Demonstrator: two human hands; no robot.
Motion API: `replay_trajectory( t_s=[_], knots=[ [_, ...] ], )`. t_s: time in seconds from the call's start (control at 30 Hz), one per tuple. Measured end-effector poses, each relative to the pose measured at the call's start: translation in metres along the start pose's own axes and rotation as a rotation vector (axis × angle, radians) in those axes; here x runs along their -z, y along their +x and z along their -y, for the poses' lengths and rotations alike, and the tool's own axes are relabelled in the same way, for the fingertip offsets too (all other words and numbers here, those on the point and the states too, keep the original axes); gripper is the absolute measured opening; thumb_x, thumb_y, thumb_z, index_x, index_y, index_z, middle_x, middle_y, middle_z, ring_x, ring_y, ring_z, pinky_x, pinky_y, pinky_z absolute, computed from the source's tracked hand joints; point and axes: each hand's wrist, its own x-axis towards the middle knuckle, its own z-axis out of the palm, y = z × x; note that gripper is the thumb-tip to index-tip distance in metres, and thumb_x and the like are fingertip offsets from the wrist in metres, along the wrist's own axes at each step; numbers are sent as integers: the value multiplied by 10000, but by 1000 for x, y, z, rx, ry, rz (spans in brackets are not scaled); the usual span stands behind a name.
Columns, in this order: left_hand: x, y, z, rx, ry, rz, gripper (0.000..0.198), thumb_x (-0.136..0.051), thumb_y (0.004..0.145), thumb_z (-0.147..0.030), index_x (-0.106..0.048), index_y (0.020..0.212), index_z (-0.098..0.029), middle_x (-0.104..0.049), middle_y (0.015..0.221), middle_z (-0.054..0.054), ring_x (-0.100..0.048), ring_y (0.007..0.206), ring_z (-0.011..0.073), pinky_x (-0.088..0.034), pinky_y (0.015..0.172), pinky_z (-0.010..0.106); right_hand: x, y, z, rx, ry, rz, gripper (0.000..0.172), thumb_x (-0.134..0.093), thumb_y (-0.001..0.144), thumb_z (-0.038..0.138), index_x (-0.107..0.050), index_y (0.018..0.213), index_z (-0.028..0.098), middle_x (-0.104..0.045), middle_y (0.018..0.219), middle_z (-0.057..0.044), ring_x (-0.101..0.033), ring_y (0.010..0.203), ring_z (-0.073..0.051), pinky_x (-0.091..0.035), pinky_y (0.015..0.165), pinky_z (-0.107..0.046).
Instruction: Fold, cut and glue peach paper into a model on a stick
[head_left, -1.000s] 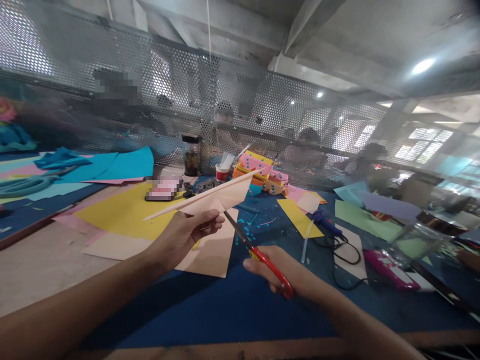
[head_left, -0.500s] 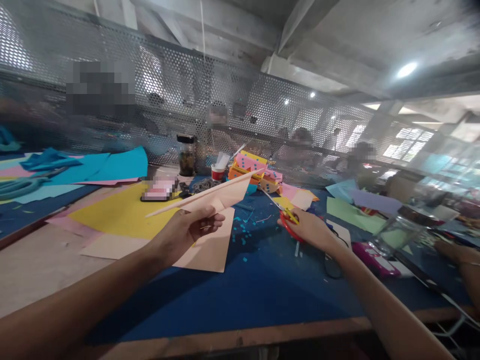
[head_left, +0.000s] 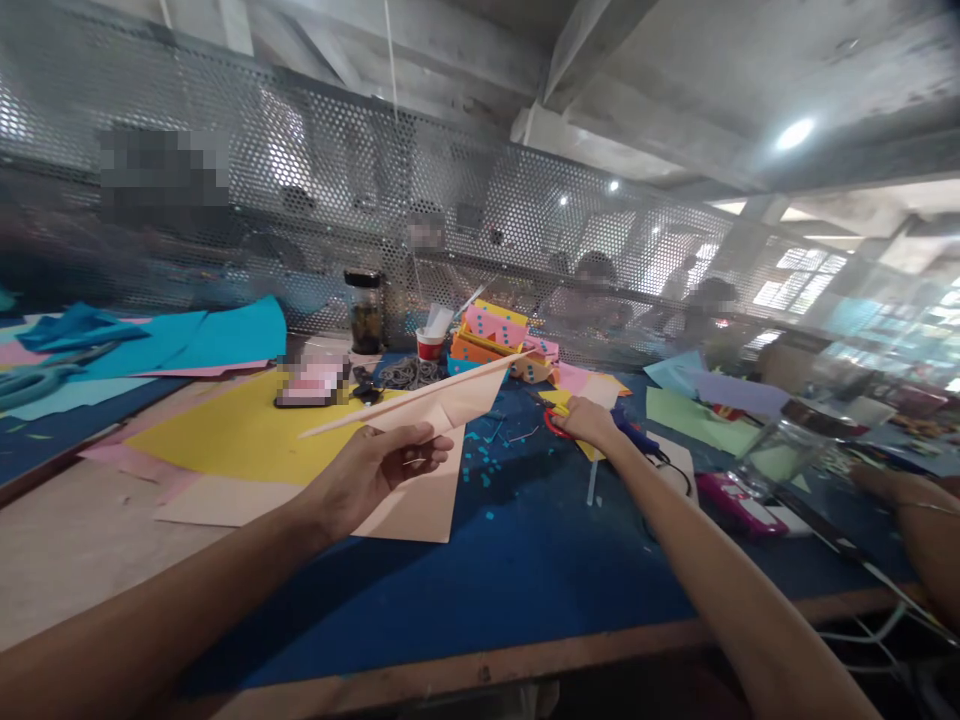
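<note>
Left hand (head_left: 373, 468) raised above the bench (head_left: 525, 590), thumb on top and fingers curled beneath, pinching the folded peach paper (head_left: 450, 398) at its lower fold. The paper is off the surface, a long pointed shape with its tip aimed toward 2 o'clock and its tail toward 9 o'clock. Right arm stretched well forward; right hand (head_left: 591, 420) sits at 3 o'clock from the paper, low over the bench, fingers closed round the red handles of the scissors (head_left: 553, 425). The blades are mostly hidden, and whether they touch the bench cannot be told. Below the left hand, at 6 o'clock, a flat peach sheet (head_left: 420, 508) lies on the blue mat; a yellow sheet (head_left: 240, 432) spreads at 9 o'clock from it, partly beneath it. Small cyan scraps (head_left: 480, 462) are scattered between the two hands. At 12 o'clock from the left hand, against the perforated metal screen (head_left: 465, 215), stand a dark-lidded jar (head_left: 365, 312) and a red-and-white cup (head_left: 430, 345), with a stack of orange and pink folded pieces (head_left: 499, 338) just beside the cup at 3 o'clock. A glass jar (head_left: 780, 452) stands well apart at 3 o'clock from the right hand. Another person's forearm (head_left: 926, 525) enters at the right edge.
</note>
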Motion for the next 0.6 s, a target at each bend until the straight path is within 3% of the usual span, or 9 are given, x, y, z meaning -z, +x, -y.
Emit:
replay_trajectory(
  t_s=[0.23, 0.33, 0.43, 0.53, 0.6],
  knots=[
    [2, 2, 4, 15, 14, 22, 153, -901, 799, -245, -851, 825, -103, -845, 921, 167, -782, 814, 200, -649, 797, 249, 2, 3, 6, -16, 121, 11, 408, -708, 1034, 396, -643, 1375, 183, -664, 1379, -114, -697, 1170, -269, -617, 976, -485],
    [2, 2, 5, 14, 25, 27, 190, -928, 778, -270, -855, 826, -101, -846, 909, 162, -781, 815, 196, -647, 794, 241, 6, -4, 9, 17, 223, -45, 398, -708, 1032, 347, -642, 1382, 169, -632, 1447, -136, -653, 1275, -300, -568, 1065, -534],
    [1, 2, 6, 10, 37, 37, 235, -962, 740, -302, -854, 811, -105, -845, 891, 158, -782, 816, 200, -647, 793, 246, 13, -19, 20, 140, 399, -43, 354, -660, 1044, 249, -655, 1368, 104, -666, 1421, -187, -641, 1323, -287, -506, 1145, -476],
    [-1, 1, 7, 11, 43, 48, 271, -995, 694, -329, -848, 780, -118, -844, 865, 147, -778, 784, 197, -650, 792, 256, 19, -45, 39, 336, 616, 87, 317, -677, 1035, 307, -709, 1314, 159, -792, 1200, -96, -752, 1096, -191, -578, 1003, -325],
    [-3, -1, 8, 15, 49, 60, 285, -1004, 682, -341, -846, 770, -121, -843, 862, 143, -772, 765, 190, -651, 793, 260, 19, -67, 53, 431, 736, 150, 331, -632, 1058, 408, -723, 1298, 199, -805, 1186, -68, -768, 1028, -162, -601, 929, -292]
  ],
)
